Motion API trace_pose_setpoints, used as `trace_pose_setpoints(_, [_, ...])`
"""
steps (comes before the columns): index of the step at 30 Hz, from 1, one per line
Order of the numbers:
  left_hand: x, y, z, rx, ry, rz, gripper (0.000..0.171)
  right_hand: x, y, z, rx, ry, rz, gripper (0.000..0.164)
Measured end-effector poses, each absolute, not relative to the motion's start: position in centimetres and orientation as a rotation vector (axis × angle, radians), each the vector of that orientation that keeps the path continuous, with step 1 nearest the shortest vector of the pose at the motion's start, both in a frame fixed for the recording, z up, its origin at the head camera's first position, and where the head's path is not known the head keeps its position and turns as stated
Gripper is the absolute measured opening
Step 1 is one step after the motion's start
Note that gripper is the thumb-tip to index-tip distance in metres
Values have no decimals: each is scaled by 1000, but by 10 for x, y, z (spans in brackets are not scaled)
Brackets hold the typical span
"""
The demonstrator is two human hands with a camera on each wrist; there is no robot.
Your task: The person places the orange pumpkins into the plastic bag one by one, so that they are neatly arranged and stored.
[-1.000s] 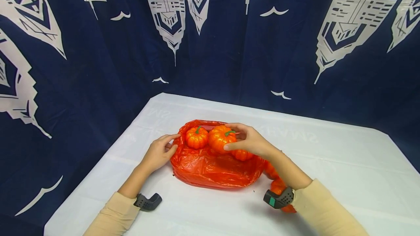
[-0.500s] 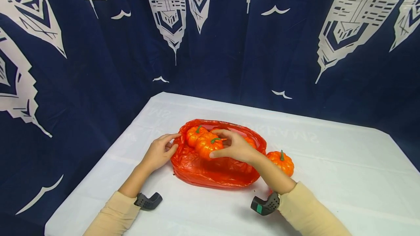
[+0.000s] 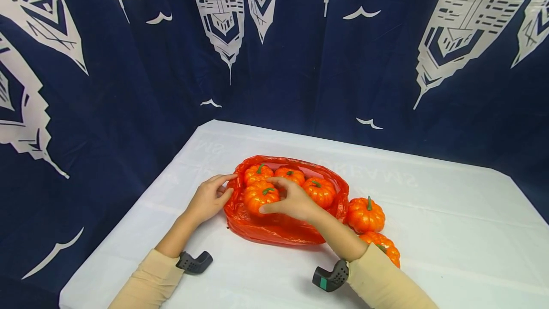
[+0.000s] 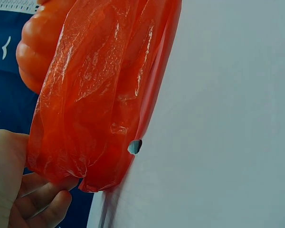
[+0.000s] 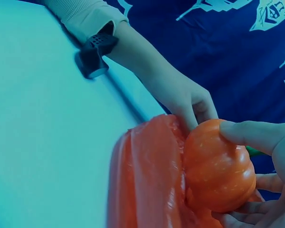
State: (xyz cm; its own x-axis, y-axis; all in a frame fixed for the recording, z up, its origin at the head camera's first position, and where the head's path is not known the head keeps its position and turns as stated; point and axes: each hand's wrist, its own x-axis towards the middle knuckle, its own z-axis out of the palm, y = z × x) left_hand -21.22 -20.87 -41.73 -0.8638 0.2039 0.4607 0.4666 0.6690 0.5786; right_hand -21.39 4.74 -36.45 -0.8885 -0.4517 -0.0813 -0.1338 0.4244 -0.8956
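My right hand [image 3: 296,202] grips a small glossy orange pumpkin [image 3: 257,198] with a green stem, over the left front part of an open red plastic bag [image 3: 266,235]. In the right wrist view, thumb and fingers wrap that pumpkin [image 5: 218,166] close above the bag's rim. Three other pumpkins sit inside: one at the back left [image 3: 253,172], a second pumpkin [image 3: 289,173] at the back middle, a third pumpkin [image 3: 320,193] at the right. My left hand [image 3: 209,200] pinches the bag's left rim; the left wrist view shows thumb and fingers on either side of the film [image 4: 85,109].
Two more pumpkins lie on the white-covered table [image 3: 450,232] right of the bag: one pumpkin [image 3: 366,216] near its edge, the other pumpkin [image 3: 388,244] partly behind my right forearm. A dark blue curtain [image 3: 300,85] with white prints hangs behind the table.
My right hand has carried the pumpkin leftward and slightly forward-down over the bag, uncovering the pumpkins at the bag's right and outside it. The left hand stays at the rim.
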Motion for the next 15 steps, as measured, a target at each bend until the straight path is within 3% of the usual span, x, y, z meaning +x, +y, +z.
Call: trace_pose_setpoints(15, [-213, -210, -419, -548, -2513, -1009, 37, -210, 29, -386, -549, 2424, -1426, 75])
